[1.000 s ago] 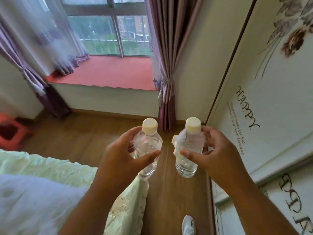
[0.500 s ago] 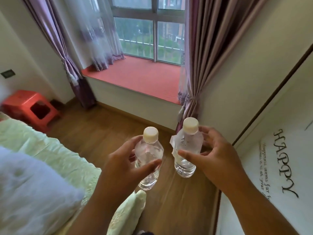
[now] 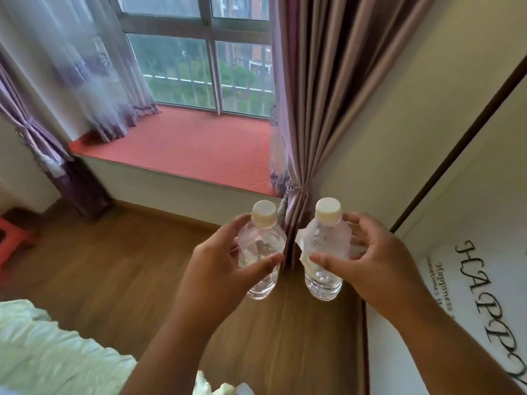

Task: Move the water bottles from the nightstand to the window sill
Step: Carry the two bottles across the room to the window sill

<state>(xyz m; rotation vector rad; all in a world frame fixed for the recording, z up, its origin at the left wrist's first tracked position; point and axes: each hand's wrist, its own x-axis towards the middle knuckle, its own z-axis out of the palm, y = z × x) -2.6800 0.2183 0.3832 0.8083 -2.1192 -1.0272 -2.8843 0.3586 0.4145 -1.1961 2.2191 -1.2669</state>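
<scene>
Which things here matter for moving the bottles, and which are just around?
Job: left hand gripping the left bottle; right hand gripping the right bottle; red window sill, still bare.

Just around: curtain, red stool, bedding, wardrobe door.

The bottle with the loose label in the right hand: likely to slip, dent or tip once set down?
The bottle looks like thin clear plastic, so the right hand could probably dent it. Its label is peeling, so grip there may shift. It seems water-filled and narrow-based, so steady but tippable on the window sill.
</scene>
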